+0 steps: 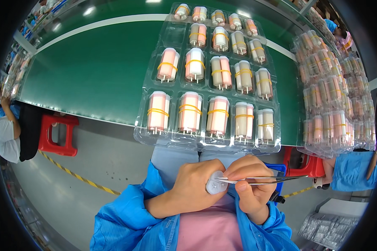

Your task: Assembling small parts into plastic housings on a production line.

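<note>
My left hand [192,186] is closed around a small piece whose pale, translucent end [216,183] faces my right side; the rest of it is hidden in my fist. Metal tweezers [266,180] sit pinched in the fingers of my right hand [253,184]. Their tips lie at the pale end, apparently touching it. Both hands are over my lap, just below the table edge. Above them a clear plastic tray [178,88] holds bundles of pink, white and grey tubes [189,111], each bound with a yellow rubber band, with white pins at the near ends.
The tray lies on a green table [92,71] and overhangs its near edge. Stacked trays of similar bundles [329,92] rise at the right. Red stools [59,134] stand on the grey floor. A person [7,134] is at far left, another in blue [356,169] at right.
</note>
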Tool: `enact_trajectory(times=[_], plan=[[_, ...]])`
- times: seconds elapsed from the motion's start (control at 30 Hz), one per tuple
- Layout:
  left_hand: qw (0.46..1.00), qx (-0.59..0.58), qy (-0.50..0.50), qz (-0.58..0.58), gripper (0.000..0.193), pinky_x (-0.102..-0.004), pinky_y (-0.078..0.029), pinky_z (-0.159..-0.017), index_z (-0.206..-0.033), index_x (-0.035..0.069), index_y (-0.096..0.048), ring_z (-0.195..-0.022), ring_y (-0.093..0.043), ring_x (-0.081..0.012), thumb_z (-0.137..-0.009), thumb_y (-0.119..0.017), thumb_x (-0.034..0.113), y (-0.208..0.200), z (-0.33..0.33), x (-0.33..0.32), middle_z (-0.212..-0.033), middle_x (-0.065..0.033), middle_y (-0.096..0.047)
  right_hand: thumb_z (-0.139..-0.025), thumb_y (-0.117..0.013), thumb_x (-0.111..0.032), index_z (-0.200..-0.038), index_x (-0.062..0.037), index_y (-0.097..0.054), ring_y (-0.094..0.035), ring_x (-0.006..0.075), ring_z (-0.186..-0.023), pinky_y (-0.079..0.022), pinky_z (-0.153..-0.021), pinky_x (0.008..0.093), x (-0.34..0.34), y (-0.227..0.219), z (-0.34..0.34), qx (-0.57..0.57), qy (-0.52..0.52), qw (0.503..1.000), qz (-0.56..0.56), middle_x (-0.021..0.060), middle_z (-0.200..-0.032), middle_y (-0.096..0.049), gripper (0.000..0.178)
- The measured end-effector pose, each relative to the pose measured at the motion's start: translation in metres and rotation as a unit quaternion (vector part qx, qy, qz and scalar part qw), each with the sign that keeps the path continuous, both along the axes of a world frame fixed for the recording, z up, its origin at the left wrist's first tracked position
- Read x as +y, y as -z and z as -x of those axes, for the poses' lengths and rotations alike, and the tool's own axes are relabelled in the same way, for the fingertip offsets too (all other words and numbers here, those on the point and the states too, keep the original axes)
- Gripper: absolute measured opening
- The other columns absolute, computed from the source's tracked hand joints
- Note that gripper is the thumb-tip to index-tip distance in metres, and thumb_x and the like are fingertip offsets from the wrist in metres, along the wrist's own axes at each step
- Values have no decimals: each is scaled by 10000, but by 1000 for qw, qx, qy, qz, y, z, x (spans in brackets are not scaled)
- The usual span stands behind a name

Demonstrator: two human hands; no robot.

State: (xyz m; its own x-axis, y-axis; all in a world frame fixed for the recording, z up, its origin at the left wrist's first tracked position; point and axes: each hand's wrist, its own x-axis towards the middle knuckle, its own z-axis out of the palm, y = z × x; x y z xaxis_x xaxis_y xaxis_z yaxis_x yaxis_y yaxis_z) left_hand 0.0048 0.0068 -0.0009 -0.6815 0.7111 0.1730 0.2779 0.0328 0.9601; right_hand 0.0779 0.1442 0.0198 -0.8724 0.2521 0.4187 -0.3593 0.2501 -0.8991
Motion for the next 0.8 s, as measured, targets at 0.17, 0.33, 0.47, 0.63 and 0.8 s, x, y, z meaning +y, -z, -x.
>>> enact_trajectory(times=[0.17, 0.33, 0.47, 0.63, 0.8], plan=[[1000, -7, 12, 2, 186, -395, -462, -512, -792, 49, -565, -599, -610, -331, -697, -710, 119, 0, 0, -1, -688, -135, -608, -779, -670, -61, -860, 28, -640, -611, 218, -679, -475, -590, 294, -1, 0, 0, -2, 3, 1000, -3, 143, -796, -655, 124], [1000, -8, 14, -2, 185, -400, -464, -517, -790, 48, -566, -605, -608, -338, -701, -709, 124, 0, 1, -1, -694, -138, -609, -779, -674, -63, -854, 24, -641, -608, 220, -672, -472, -586, 298, 0, 0, 1, 3, 2, 1000, -17, 135, -784, -658, 120], [1000, -10, 15, 1, 185, -402, -464, -519, -789, 49, -567, -607, -607, -340, -700, -709, 127, 0, 0, -1, -695, -138, -610, -774, -675, -60, -851, 20, -644, -607, 217, -667, -469, -583, 298, -1, 0, 0, 0, 3, 1000, -10, 132, -781, -659, 115], [1000, -8, 16, 2, 186, -400, -463, -514, -787, 47, -567, -603, -607, -340, -699, -710, 128, 0, 0, 0, -691, -138, -607, -768, -673, -47, -844, 16, -646, -604, 214, -658, -468, -587, 298, -1, -1, 0, -7, 7, 1000, -11, 130, -780, -659, 102], [1000, -5, 14, -2, 185, -395, -463, -510, -786, 45, -565, -598, -607, -337, -697, -709, 120, 0, 0, 0, -686, -137, -604, -764, -669, -27, -837, 21, -639, -606, 208, -643, -470, -562, 289, -3, 2, 0, 0, 20, 1000, 6, 130, -774, -657, 92]])
